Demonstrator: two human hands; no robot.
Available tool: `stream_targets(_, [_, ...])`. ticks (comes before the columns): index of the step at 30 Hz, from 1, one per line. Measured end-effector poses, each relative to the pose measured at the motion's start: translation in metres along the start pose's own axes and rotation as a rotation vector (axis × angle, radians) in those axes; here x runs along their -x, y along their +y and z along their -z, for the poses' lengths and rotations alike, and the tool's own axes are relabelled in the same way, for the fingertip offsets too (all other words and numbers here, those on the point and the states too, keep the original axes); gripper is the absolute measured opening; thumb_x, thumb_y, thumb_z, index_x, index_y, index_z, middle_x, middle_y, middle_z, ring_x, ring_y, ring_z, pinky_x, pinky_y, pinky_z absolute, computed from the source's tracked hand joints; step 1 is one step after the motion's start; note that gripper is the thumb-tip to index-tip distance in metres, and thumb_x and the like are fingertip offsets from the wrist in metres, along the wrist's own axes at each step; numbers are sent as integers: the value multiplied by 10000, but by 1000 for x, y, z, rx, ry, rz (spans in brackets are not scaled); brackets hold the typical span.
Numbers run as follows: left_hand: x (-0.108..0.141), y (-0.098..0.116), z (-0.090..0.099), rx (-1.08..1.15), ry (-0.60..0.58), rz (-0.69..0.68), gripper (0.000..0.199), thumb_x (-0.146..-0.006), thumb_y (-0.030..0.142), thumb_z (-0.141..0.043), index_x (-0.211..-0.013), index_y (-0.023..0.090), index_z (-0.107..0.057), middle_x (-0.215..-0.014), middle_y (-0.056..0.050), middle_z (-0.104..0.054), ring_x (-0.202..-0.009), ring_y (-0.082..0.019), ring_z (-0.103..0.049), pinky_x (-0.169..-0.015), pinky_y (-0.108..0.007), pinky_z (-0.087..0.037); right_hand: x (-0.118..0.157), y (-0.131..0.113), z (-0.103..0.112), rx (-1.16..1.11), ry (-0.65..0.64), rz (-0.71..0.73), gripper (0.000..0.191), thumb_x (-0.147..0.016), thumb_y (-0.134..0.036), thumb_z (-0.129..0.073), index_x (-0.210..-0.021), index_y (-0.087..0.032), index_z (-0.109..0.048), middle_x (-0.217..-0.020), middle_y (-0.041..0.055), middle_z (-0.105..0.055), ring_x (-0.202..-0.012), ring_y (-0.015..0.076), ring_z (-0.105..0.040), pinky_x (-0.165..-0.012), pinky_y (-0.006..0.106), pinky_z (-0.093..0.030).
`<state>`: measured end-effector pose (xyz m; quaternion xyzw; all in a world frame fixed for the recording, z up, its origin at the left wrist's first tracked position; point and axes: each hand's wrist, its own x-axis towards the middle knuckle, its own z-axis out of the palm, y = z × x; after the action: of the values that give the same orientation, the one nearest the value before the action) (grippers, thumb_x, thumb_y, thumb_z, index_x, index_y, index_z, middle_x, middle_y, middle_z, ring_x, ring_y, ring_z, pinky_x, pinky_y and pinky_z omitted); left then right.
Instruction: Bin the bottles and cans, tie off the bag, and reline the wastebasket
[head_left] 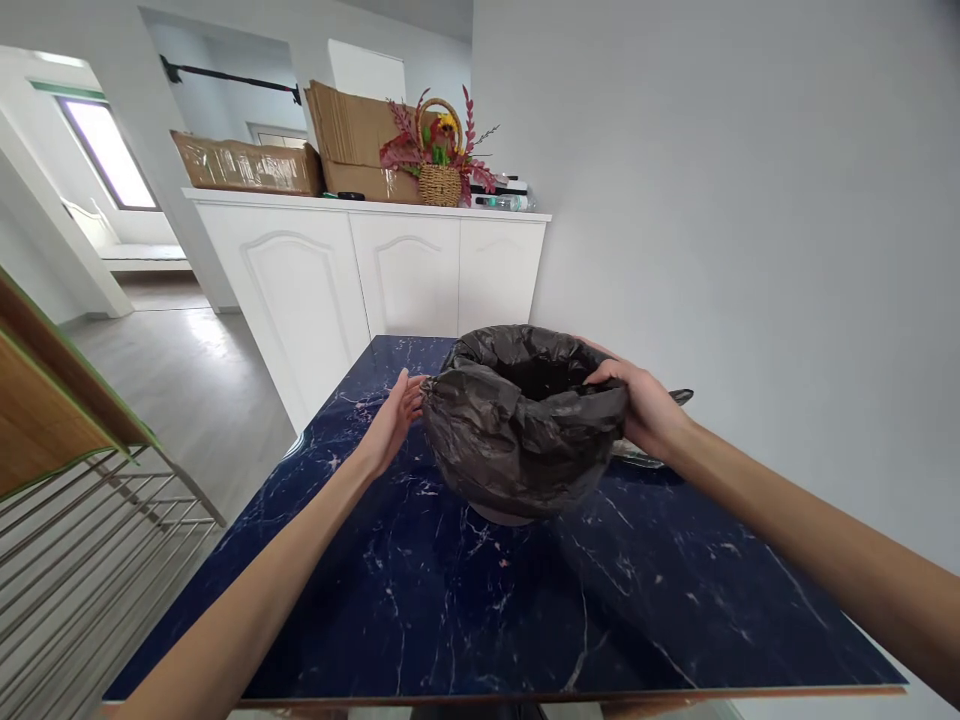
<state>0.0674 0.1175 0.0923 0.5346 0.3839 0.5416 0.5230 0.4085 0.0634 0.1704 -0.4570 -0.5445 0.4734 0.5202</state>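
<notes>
A round bin with a light-coloured base (499,516) stands on the dark blue marbled table. A black plastic bag (517,440) lines it and folds down over its rim, hiding most of the bin. At the right side of the rim, my right hand (643,400) grips the lined edge, thumb inside the opening and the other fingers outside. My left hand (397,415) is at the left side, thumb raised and fingers stretched toward the bag. Its fingertips meet the bag near a gathered tuft (427,385).
Behind the table (480,620) is a white cabinet (405,265) bearing cardboard boxes (251,165), a flower basket (440,185) and a plastic bottle (510,202). Some dark and patterned item (637,455) lies partly hidden behind the right hand. A metal-railed chair (112,520) stands at left; a wall rises at right.
</notes>
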Motion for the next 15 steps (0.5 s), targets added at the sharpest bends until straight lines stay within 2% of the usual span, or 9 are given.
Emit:
stream_targets(2, [2, -8, 5, 10, 17, 16, 752, -857, 851, -638, -1233, 206, -727, -1322, -145, -756, -1297, -331, -664, -1052, -380, -515, 5, -4, 2, 19, 45, -9, 835, -725, -226, -614, -1554, -326, -597, -1149, 2, -824, -899, 287, -778, -720, 407, -668])
stream_targets(5, [6, -27, 17, 1, 114, 46, 756, -828, 852, -655, -1167, 178, -712, -1282, -165, -759, -1227, -322, -699, -983, -368, -545, 17, -16, 3, 39, 66, -41, 927, -647, -156, -604, -1553, -355, -597, -1187, 11, -817, -810, 263, -757, -607, 374, -647])
stream_targets(9, [11, -48, 37, -51, 257, 60, 748, -784, 864, -676, -1035, 160, -674, -1103, -159, -762, -1047, -296, -735, -860, -354, -555, 40, -31, 8, 25, 156, -116, 955, -580, -109, -603, -1495, -378, -651, -1167, 24, -822, -739, 232, -740, -505, 318, -617])
stream_targets(12, [16, -54, 49, -110, 301, 44, 745, -751, 861, -728, -1002, 161, -675, -1013, -121, -748, -959, -271, -725, -830, -352, -550, 60, -37, 25, 25, 244, -166, 941, -548, -111, -620, -1444, -391, -692, -1158, 27, -827, -736, 227, -756, -469, 287, -607])
stream_targets(15, [20, -55, 56, -168, 303, 20, 754, -730, 881, -739, -982, 172, -681, -966, -99, -740, -919, -265, -717, -822, -360, -553, 79, -38, 56, 62, 306, -205, 949, -532, -127, -648, -1434, -417, -697, -1176, 33, -828, -722, 250, -775, -437, 307, -611])
